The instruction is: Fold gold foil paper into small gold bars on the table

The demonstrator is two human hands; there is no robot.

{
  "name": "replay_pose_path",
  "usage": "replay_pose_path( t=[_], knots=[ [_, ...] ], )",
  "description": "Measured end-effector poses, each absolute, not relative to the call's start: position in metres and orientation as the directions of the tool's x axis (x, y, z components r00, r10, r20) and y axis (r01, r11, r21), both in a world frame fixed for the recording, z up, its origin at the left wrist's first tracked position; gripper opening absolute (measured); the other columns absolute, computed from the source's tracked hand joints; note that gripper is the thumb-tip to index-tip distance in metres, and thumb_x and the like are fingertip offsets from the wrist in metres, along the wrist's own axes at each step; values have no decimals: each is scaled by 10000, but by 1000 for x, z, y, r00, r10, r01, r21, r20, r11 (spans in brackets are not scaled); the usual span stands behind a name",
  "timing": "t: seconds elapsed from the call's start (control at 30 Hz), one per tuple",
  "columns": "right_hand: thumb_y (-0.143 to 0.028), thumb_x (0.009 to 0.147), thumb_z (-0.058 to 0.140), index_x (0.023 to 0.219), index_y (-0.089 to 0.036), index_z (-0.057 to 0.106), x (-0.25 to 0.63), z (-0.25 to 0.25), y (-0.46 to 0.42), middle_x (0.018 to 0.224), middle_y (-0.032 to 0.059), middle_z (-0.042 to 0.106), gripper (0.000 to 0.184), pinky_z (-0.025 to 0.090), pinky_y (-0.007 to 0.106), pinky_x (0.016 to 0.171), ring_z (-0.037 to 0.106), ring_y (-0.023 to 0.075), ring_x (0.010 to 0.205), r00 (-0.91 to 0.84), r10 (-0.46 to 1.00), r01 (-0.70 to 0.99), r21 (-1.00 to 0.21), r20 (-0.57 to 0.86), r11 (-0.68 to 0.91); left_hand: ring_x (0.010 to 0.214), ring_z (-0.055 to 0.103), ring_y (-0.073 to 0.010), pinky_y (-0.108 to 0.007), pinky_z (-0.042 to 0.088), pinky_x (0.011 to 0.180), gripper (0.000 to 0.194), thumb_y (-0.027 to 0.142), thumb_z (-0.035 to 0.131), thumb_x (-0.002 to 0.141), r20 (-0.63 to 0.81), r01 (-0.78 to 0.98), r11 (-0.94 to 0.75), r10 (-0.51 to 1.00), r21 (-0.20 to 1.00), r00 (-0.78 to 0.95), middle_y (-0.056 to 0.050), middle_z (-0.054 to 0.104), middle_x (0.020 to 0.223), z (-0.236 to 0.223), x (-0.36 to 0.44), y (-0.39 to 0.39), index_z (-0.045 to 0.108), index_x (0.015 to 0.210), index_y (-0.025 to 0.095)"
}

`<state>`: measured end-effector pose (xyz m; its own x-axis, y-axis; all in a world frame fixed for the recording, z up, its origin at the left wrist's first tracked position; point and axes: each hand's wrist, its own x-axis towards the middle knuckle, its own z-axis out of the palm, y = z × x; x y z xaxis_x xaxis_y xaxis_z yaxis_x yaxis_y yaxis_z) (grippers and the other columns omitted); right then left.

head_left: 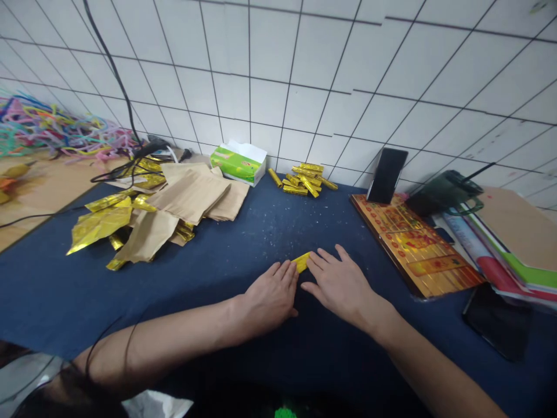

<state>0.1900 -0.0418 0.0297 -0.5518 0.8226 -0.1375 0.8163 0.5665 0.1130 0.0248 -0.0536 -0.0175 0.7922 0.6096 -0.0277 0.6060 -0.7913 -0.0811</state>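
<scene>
A small gold foil paper roll (301, 263) lies on the dark blue tabletop (209, 278) in the head view. Stretched flat, the fingers of my left hand (274, 290) press on its left end. My right hand (342, 284) rests on its right end, fingers spread and thumb held apart. Between the two hands only the middle of the roll shows. Farther back, against the tiled wall, is a heap of similar gold rolls (307, 181). Loose gold foil sheets (102, 223) lie to the left, mixed with brown paper sheets (191, 191).
A green tissue pack (238, 164) stands by the wall. At right are a decorated box (420, 247), an upright phone (387, 175), a dark green cup (446, 193), stacked folders (513, 255) and a black phone (498, 319). Colourful pipe cleaners (52, 130) and a black cable (115, 69) are at left.
</scene>
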Motion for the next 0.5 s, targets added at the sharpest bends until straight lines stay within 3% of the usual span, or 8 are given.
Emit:
replay_pose_path(
  t=[0.1,0.23,0.37,0.5],
  knots=[
    [-417,876,369,1214,-97,489,186,30,-48,1241,145,525,480,272,484,1007,434,252,1179,-644,762,765,-33,-76,643,1243,339,-312,-402,296,1003,678,477,481,810,-24,609,-792,610,-53,792,-206,369,1340,-16,25,-53,378,1285,5],
    [-449,881,339,1248,-100,451,183,27,-52,1245,129,523,519,275,434,1026,448,220,1168,-692,714,720,-166,-109,673,1244,340,-303,-399,295,1001,619,437,462,831,-16,614,-788,615,-42,788,-191,378,1340,-14,25,-55,365,1302,46],
    [-529,861,315,1264,-102,442,189,20,-47,1274,139,496,600,253,474,1027,391,249,1219,-639,760,769,-131,-118,626,1249,334,-302,-400,298,1001,631,450,456,831,-22,611,-789,613,-60,790,-202,383,1332,-15,24,-55,391,1277,8],
    [-533,864,295,1260,-92,451,197,14,-40,1303,153,457,613,302,465,1000,387,264,1222,-577,804,816,-57,-140,576,1250,335,-297,-386,303,1000,671,488,470,812,-10,622,-778,625,-88,780,-209,358,1343,-17,24,-55,415,1258,-9]
  ],
)
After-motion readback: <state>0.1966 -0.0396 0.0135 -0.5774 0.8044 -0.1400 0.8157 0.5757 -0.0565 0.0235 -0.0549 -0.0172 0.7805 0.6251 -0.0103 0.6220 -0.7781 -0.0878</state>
